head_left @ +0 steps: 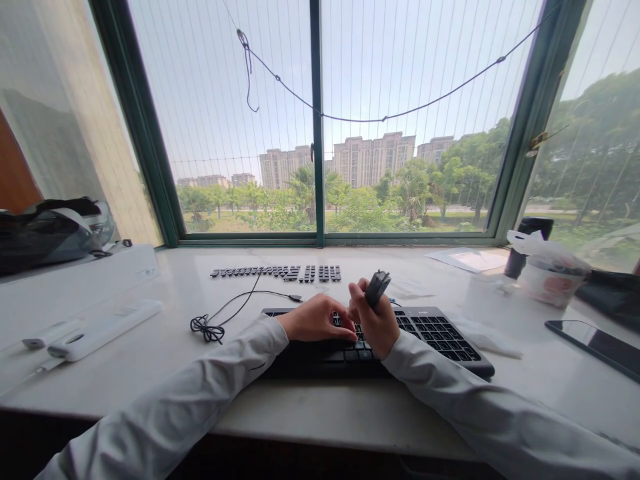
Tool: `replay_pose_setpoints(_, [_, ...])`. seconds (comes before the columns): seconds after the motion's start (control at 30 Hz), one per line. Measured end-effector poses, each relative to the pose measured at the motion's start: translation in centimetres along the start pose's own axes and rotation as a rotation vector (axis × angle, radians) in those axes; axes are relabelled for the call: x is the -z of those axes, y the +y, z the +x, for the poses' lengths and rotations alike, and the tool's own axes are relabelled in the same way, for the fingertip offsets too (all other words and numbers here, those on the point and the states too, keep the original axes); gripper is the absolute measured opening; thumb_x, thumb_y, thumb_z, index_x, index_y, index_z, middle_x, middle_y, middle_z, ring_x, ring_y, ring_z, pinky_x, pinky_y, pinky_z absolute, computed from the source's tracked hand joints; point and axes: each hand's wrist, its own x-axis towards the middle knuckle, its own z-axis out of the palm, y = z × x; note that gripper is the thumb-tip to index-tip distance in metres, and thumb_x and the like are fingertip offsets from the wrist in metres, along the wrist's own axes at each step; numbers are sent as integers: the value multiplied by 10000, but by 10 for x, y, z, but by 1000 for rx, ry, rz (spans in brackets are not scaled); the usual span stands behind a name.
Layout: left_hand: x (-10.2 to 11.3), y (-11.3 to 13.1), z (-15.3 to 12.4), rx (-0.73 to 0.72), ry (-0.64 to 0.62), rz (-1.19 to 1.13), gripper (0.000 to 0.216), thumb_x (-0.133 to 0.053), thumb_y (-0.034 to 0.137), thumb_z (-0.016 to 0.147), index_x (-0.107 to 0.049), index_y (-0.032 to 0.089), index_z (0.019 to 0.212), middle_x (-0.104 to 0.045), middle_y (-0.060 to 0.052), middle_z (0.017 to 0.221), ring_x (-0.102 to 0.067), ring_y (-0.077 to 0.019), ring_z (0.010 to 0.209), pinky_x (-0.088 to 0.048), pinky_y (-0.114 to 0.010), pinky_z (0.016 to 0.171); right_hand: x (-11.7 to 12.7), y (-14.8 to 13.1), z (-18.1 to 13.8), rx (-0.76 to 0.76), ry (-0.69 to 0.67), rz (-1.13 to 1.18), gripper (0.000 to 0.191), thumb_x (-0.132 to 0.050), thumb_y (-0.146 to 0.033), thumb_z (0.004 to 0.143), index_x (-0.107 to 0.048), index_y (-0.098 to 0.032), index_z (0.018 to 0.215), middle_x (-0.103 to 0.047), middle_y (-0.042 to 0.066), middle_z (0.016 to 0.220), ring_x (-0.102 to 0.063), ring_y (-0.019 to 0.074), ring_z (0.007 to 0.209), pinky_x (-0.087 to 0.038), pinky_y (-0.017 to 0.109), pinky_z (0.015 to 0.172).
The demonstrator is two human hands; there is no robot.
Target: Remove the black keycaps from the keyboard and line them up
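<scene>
Window-side worktop (300, 413): my right hand (376, 328) grips a dark tool (377, 287) over the keyboard (440, 337); left hand (314, 319) on keys, grasp unclear

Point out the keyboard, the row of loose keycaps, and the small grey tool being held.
keyboard (440, 337): head view, on its number pad at the right end.
row of loose keycaps (275, 272): head view, middle of the row, near the window.
grey tool (377, 285): head view, upper end above the right hand (377, 327).

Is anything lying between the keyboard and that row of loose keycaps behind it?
Yes: a black cable lies between the keyboard and the keycap row, its plug near the keyboard's left rear corner.
</scene>
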Motion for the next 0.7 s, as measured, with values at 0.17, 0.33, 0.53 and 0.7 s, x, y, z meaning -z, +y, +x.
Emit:
replay_pose_setpoints(0.17, [4, -4, -1, 7, -65, -74, 331, -690, 435, 821, -764, 134, 936, -724, -42, 828, -526, -96, 645, -368, -196, 567, -1, 0, 10, -220, 55, 293, 529, -736, -545, 697, -312, -237, 625, -266, -117, 454, -215, 53, 388, -199, 228, 385])
replay_pose_setpoints(0.33, [4, -6, 0, -10, 5, -79, 311, -664, 404, 847, -743, 114, 922, -722, -42, 837, -548, -101, 674, -382, -192, 592, -2, 3, 9, -281, 67, 300, 507, -748, -511, 697, -344, -225, 590, -291, -108, 456, -260, 57, 390, -242, 230, 393])
replay_pose_setpoints(0.53, [7, -4, 1, -65, -3, -6, 255, -648, 338, 865, -730, 106, 934, -731, -63, 868, -611, -129, 759, -422, -195, 663, 0, 3, 9, -285, 83, 277, 497, -749, -521, 685, -366, -220, 588, -311, -104, 465, -291, 63, 403, -264, 236, 418])
replay_pose_setpoints(0.7, [6, -6, 2, -83, -7, 42, 238, -638, 327, 873, -719, 106, 910, -731, -71, 872, -626, -134, 762, -436, -205, 687, 1, 3, 10, -293, 69, 238, 488, -755, -495, 678, -365, -219, 576, -311, -103, 460, -309, 66, 404, -276, 243, 436])
